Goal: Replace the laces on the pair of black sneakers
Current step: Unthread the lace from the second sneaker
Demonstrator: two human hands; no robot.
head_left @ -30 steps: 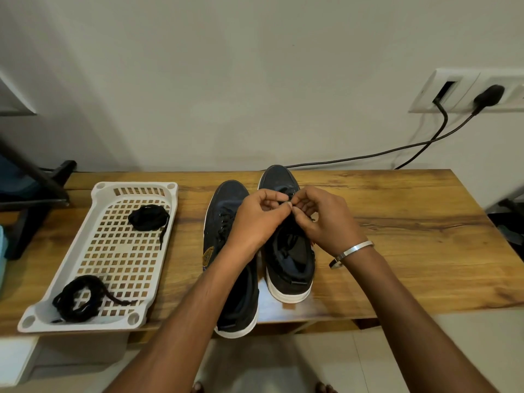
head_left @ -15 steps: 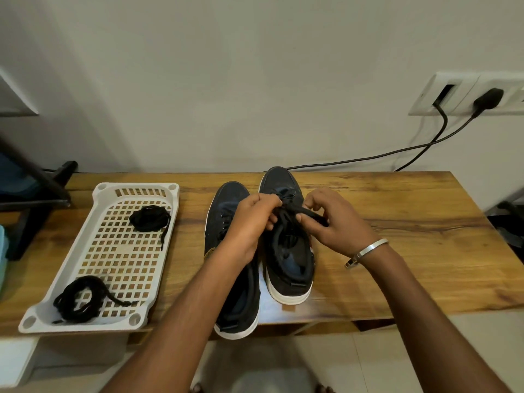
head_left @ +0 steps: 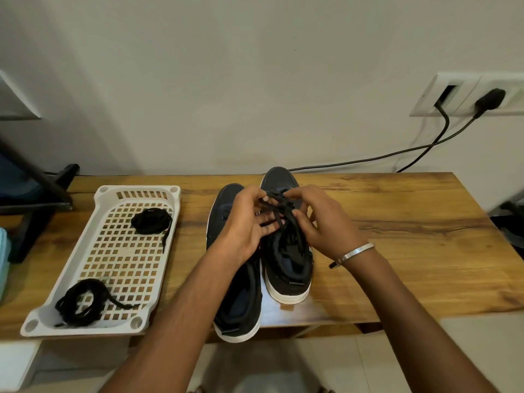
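Both hands work at centre frame over the right-hand sneaker (head_left: 286, 251), which stands on the wooden table (head_left: 397, 236) touching its partner, the left-hand sneaker (head_left: 235, 304), lower centre. The left hand (head_left: 243, 222) has its fingers spread, with strands of the black lace (head_left: 279, 209) crossing them; whether it pinches a strand I cannot tell. The right hand (head_left: 320, 219) pinches the lace between thumb and fingertip.

Two lace bundles sit in the white tray (head_left: 93, 251) at left: one (head_left: 151, 221) near its upper end, one (head_left: 80, 303) near its lower end.

Risk, as judged: the crossed strands could snag into a knot if pulled unevenly, and a hard tug could drag the sneaker toward the table edge, which the left-hand sneaker's heel already overhangs.

Versus half a second ago: the hands sit closer together, and more loose lace is now raised and tangled between the fingers.
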